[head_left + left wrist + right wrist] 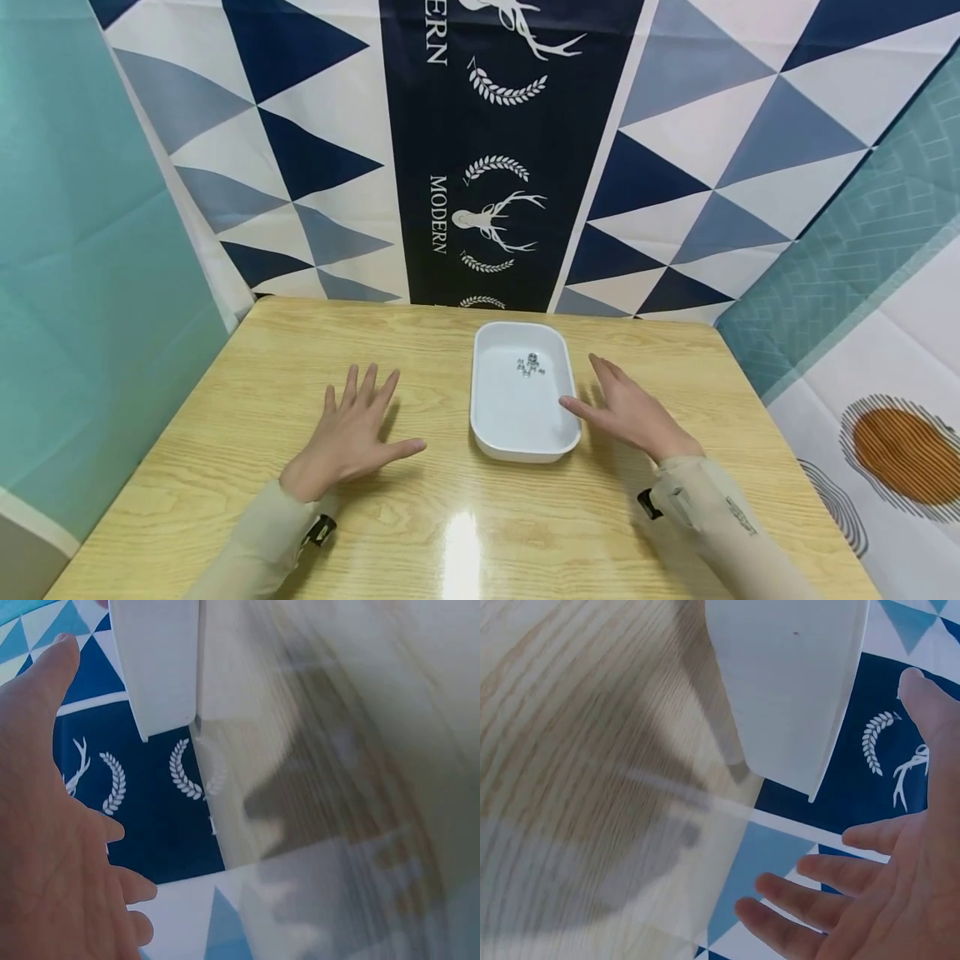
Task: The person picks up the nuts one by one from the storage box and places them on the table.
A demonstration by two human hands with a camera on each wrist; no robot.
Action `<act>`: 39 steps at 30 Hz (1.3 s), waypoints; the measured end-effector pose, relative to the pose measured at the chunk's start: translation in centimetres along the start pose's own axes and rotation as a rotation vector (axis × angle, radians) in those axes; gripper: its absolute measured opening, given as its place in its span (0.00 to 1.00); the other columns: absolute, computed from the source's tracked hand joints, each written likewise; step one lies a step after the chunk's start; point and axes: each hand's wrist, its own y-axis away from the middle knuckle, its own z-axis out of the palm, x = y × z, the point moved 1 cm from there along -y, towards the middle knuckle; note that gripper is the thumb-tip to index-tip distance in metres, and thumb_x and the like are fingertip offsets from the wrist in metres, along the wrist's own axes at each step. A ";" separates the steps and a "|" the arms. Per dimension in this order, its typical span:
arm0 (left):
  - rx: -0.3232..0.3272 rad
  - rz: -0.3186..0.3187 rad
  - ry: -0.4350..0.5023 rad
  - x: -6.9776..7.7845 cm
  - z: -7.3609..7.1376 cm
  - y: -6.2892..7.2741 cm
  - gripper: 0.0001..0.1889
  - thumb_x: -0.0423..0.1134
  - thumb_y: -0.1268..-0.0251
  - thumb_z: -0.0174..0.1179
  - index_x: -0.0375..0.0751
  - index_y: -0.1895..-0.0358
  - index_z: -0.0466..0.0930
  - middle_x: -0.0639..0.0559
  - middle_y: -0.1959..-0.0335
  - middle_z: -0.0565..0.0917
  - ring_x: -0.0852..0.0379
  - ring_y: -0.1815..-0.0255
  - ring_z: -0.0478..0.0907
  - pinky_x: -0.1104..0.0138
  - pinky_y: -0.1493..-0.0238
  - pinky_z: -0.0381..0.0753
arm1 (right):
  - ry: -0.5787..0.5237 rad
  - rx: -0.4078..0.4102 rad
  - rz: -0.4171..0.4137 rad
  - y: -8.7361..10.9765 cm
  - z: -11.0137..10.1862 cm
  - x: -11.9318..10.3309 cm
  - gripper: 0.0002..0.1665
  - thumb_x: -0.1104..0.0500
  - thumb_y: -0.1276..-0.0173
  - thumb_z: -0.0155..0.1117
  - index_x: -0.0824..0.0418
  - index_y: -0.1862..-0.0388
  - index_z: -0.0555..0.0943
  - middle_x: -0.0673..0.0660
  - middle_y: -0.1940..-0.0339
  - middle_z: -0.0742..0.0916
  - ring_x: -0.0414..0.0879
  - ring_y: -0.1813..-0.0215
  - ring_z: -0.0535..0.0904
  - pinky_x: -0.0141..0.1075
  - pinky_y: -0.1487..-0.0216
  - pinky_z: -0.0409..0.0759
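Observation:
A white rectangular tub (517, 417) with rounded corners stands on the wooden table. Inside it, toward the far end, lies a small cluster of shiny metallic pieces (532, 364), too small to make out exactly. My left hand (352, 433) hovers over the table to the left of the tub, palm down, fingers spread, holding nothing. To the tub's right is my right hand (633, 414), its fingers extended and its thumb overlapping the tub's right rim in the head view. Both wrist views show the tub's outer wall (161, 667) beyond bare, extended fingers.
The light wood table (390, 533) reflects a bright glare near its front. A patterned cloth (480, 167) with triangles and deer heads hangs behind its back edge. Teal curtains (90, 250) hang at the left, with another patterned cloth (885, 417) at the right.

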 end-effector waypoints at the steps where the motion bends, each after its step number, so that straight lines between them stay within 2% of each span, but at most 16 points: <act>1: -0.002 0.005 -0.005 0.2 0.0 -0.2 0.60 0.83 0.44 0.51 0.51 0.15 0.45 0.36 0.15 0.44 0.31 0.15 0.34 0.26 0.26 0.38 | -0.001 -0.003 0.008 -0.1 0.0 -0.1 0.66 0.20 0.33 0.52 0.66 0.16 0.51 0.73 0.19 0.61 0.71 0.21 0.60 0.67 0.29 0.66; 7: -0.025 0.020 -0.011 1.1 -0.2 -1.0 0.59 0.83 0.43 0.51 0.53 0.15 0.44 0.39 0.15 0.43 0.32 0.15 0.36 0.26 0.26 0.44 | -0.016 -0.036 0.044 -1.1 0.3 -0.5 0.70 0.17 0.35 0.50 0.69 0.17 0.51 0.75 0.22 0.66 0.71 0.22 0.63 0.66 0.28 0.66; 11: -0.032 0.024 0.000 1.6 -0.3 -1.4 0.59 0.83 0.43 0.51 0.54 0.15 0.44 0.39 0.15 0.43 0.33 0.15 0.36 0.27 0.26 0.46 | -0.047 -0.060 0.068 -1.8 0.4 -0.6 0.67 0.21 0.32 0.53 0.71 0.17 0.50 0.76 0.24 0.69 0.70 0.24 0.67 0.63 0.28 0.69; 17: -0.039 0.036 0.002 2.2 -0.5 -1.9 0.58 0.81 0.42 0.53 0.55 0.15 0.44 0.39 0.15 0.44 0.33 0.15 0.37 0.26 0.27 0.48 | -0.118 -0.102 0.137 -2.6 0.7 -0.9 0.61 0.28 0.28 0.57 0.72 0.18 0.51 0.74 0.34 0.79 0.63 0.35 0.80 0.58 0.34 0.77; 21: -0.043 0.034 0.009 2.6 -0.7 -2.1 0.57 0.79 0.41 0.54 0.55 0.15 0.44 0.39 0.15 0.45 0.33 0.15 0.38 0.27 0.27 0.49 | -0.141 -0.111 0.166 -3.1 1.1 -1.2 0.58 0.32 0.26 0.58 0.72 0.19 0.52 0.72 0.37 0.82 0.60 0.40 0.82 0.56 0.35 0.78; 27: -0.069 0.032 0.021 3.0 -0.8 -2.3 0.58 0.82 0.42 0.52 0.56 0.15 0.42 0.40 0.14 0.44 0.34 0.15 0.36 0.28 0.26 0.48 | -0.164 -0.110 0.183 -3.7 1.3 -1.6 0.52 0.38 0.23 0.57 0.75 0.20 0.55 0.74 0.40 0.83 0.60 0.42 0.84 0.55 0.38 0.81; 30: -0.078 0.035 0.014 3.2 -0.8 -2.5 0.59 0.84 0.44 0.49 0.57 0.15 0.42 0.41 0.14 0.43 0.35 0.14 0.35 0.28 0.26 0.48 | -0.173 -0.106 0.189 -4.0 1.3 -1.7 0.47 0.43 0.21 0.56 0.77 0.22 0.57 0.76 0.41 0.83 0.60 0.45 0.86 0.52 0.43 0.84; 33: -0.081 0.038 0.007 3.2 -0.8 -2.7 0.60 0.86 0.45 0.47 0.57 0.15 0.42 0.41 0.14 0.43 0.36 0.14 0.35 0.28 0.26 0.49 | -0.195 -0.110 0.198 -4.4 1.2 -1.9 0.42 0.47 0.21 0.56 0.78 0.24 0.60 0.76 0.45 0.85 0.56 0.55 0.89 0.45 0.54 0.88; 36: -0.083 0.039 0.003 3.2 -0.9 -2.8 0.60 0.86 0.46 0.47 0.57 0.15 0.42 0.41 0.14 0.44 0.36 0.14 0.35 0.28 0.26 0.49 | -0.209 -0.119 0.213 -4.8 0.9 -2.1 0.39 0.50 0.21 0.55 0.78 0.25 0.62 0.72 0.54 0.88 0.51 0.66 0.88 0.38 0.63 0.86; 39: -0.085 0.040 0.002 3.3 -0.9 -2.8 0.60 0.86 0.46 0.47 0.57 0.15 0.42 0.41 0.14 0.44 0.36 0.14 0.35 0.28 0.26 0.50 | -0.199 -0.129 0.210 -5.1 0.6 -2.3 0.36 0.52 0.21 0.55 0.79 0.28 0.66 0.69 0.58 0.89 0.49 0.70 0.87 0.36 0.66 0.84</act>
